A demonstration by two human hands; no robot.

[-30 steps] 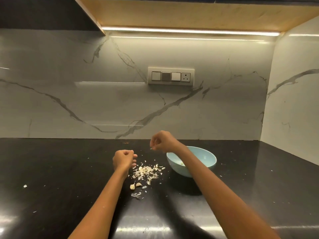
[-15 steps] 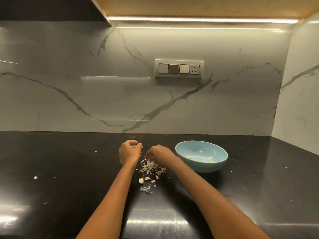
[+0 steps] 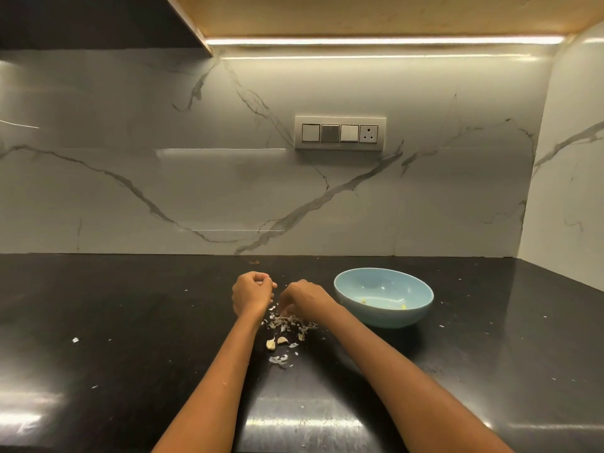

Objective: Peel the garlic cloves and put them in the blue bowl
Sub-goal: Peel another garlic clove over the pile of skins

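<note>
Two unpeeled garlic cloves (image 3: 276, 342), pale w/ papery skin, lie on black table (image 3: 130, 322) near loose peel scraps (image 3: 287, 322). Blue bowl (image 3: 384, 317) to the right holds a few small yellowish bits. Left hand (image 3: 251, 294) curled; can't tell if holding anything. Right hand (image 3: 304, 299) fingers down into the scraps, grip unclear.
</note>
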